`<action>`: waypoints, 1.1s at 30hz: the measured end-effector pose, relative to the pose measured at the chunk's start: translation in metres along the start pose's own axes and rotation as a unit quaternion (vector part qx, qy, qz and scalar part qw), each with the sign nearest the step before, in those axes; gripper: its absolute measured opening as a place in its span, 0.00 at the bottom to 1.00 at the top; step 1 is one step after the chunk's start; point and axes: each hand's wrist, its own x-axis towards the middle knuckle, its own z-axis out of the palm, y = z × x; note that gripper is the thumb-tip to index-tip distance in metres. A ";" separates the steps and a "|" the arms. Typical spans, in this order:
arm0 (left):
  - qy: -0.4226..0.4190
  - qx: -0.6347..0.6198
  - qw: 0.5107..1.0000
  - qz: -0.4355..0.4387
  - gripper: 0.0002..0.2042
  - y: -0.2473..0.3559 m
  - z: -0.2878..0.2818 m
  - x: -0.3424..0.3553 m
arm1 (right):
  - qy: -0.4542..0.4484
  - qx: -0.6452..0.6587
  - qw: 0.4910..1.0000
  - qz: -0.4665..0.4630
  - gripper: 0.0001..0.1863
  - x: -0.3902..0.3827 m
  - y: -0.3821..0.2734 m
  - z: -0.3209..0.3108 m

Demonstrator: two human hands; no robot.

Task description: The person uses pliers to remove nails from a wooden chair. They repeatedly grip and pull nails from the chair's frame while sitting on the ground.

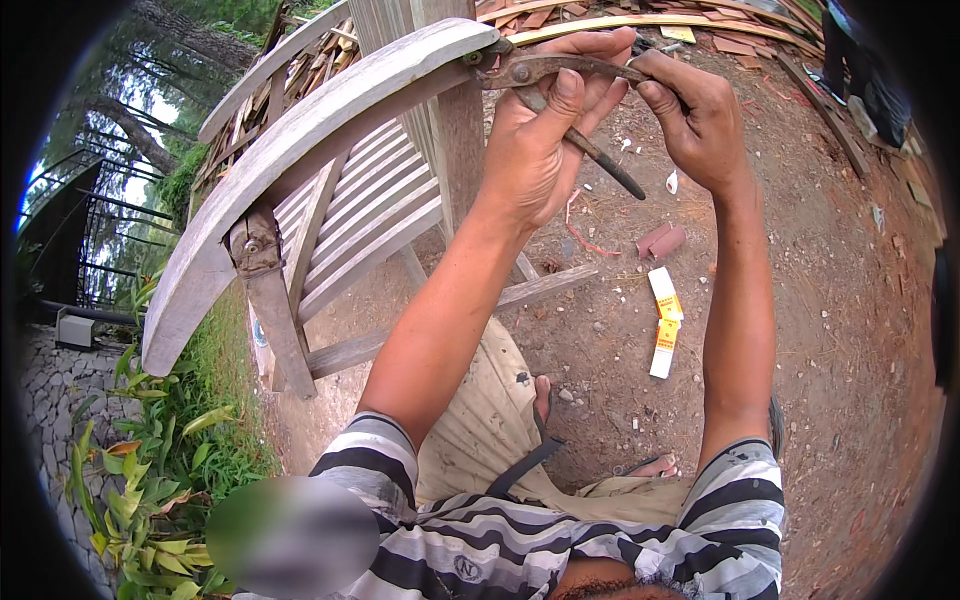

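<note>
Rusty pincers (pixel 521 74) have their jaws against the end of a curved, weathered wooden armrest (pixel 330 120), where a small dark metal fitting shows. Thumb and fingers of my left hand (pixel 545 140) close around the pincers near the pivot. One dark-tipped handle (pixel 610 165) slants down past that palm. My right hand (pixel 695 120) is closed on the end of the other handle. The armrest belongs to a slatted wooden chair (pixel 375 190), tilted on the ground. At its other end, the armrest meets a leg (pixel 265 290) with a bolt in a chipped, split joint.
A yellow-and-white box strip (pixel 664 322) and reddish rolled pieces (pixel 661 240) lie on the dirt. Wood scraps (pixel 560 15) are piled behind the chair. Dark-clothed legs (pixel 855 60) of another person appear at the upper right. Leafy plants (pixel 140 480) border the left.
</note>
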 end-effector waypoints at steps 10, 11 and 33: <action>-0.003 -0.035 0.999 -0.034 0.30 -0.002 -0.013 0.003 | -0.059 -0.004 0.998 -0.021 0.16 0.015 0.008 -0.011; -0.010 -0.017 1.000 -0.019 0.27 0.001 -0.011 0.002 | -0.066 0.007 0.998 -0.009 0.16 0.014 0.005 -0.008; 0.020 0.039 0.994 0.097 0.15 -0.017 -0.011 0.018 | -0.060 0.107 0.991 0.052 0.17 -0.006 0.012 0.012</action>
